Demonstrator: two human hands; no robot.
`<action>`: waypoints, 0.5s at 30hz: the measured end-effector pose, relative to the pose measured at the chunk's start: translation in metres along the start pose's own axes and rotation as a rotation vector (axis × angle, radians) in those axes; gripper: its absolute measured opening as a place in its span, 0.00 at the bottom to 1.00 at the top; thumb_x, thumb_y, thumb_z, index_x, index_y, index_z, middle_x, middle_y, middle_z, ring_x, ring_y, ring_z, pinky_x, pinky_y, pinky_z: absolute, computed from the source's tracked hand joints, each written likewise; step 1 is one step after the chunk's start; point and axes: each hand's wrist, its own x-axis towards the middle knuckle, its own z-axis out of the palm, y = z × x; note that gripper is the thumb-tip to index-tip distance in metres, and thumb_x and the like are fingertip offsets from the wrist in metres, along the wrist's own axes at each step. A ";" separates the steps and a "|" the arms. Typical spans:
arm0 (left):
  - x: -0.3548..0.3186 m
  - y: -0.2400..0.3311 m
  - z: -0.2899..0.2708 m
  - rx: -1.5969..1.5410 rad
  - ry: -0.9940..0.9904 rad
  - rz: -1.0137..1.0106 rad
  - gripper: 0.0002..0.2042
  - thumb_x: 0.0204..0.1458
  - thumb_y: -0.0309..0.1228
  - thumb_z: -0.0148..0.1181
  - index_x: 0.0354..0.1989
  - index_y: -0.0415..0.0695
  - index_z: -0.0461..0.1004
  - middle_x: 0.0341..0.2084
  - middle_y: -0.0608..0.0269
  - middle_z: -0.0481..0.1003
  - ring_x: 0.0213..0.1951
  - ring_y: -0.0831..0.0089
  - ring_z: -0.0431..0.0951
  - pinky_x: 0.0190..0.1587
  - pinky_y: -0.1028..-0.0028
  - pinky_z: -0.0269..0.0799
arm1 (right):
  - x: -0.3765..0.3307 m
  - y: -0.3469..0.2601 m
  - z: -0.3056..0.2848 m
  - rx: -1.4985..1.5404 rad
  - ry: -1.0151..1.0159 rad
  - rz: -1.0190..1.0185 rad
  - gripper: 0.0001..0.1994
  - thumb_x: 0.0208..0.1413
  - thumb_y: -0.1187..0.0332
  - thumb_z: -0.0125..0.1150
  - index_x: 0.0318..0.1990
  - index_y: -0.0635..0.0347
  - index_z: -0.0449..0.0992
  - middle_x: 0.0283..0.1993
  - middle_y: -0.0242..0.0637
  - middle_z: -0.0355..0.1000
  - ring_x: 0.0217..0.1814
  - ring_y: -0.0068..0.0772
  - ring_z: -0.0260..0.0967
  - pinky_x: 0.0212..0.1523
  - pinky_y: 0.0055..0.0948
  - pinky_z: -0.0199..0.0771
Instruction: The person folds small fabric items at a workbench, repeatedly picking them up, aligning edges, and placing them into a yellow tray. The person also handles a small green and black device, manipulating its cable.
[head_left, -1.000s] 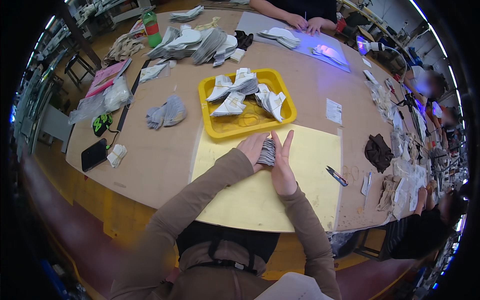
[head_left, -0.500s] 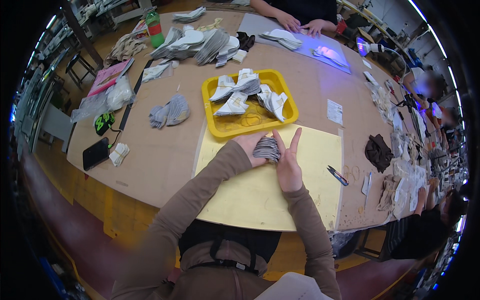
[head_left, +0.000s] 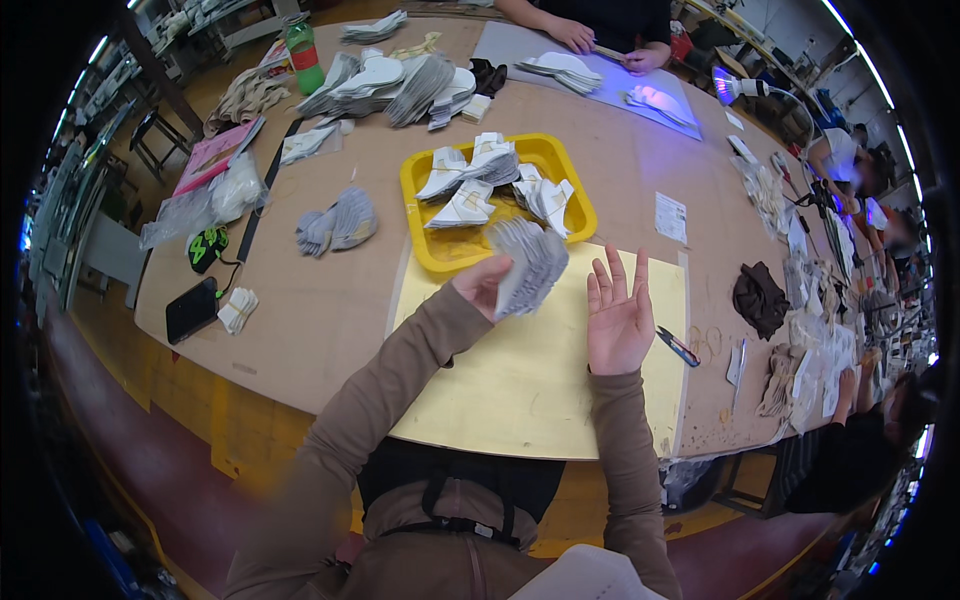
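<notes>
A stack of grey-white cut fabric pieces (head_left: 530, 268) is gripped at its left edge by my left hand (head_left: 484, 287), tilted up over the pale yellow board (head_left: 500, 410). To its right, apart from the stack, my right hand (head_left: 619, 325) is open, palm up with the fingers stretched out. Just beyond the stack stands a yellow tray (head_left: 432, 262) holding several banded bundles of white pieces (head_left: 466, 206). Left of the tray lies a loose pile of grey pieces (head_left: 338, 221). Thread snips (head_left: 678, 346) rest by the board's right edge.
Further back are stacked grey-white pieces (head_left: 385, 85) and a green bottle (head_left: 306, 57). A phone (head_left: 191, 309) lies at the left. A lit lamp (head_left: 735, 87) shines at the far right, near a co-worker's hands (head_left: 645, 58). Brown fabric (head_left: 760, 303) lies at the right.
My left hand has raised and turned the stack, so its broad side shows. My right hand has let go of it and moved right, opening. The co-worker's hands have moved apart.
</notes>
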 end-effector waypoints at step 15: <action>-0.004 -0.005 -0.010 -0.400 -0.006 0.011 0.32 0.45 0.57 0.59 0.57 0.52 0.67 0.51 0.66 0.71 0.56 0.71 0.67 0.56 0.63 0.61 | -0.009 0.003 -0.001 -0.105 -0.105 0.087 0.23 0.63 0.59 0.44 0.60 0.65 0.60 0.54 0.42 0.65 0.49 0.31 0.64 0.51 0.29 0.64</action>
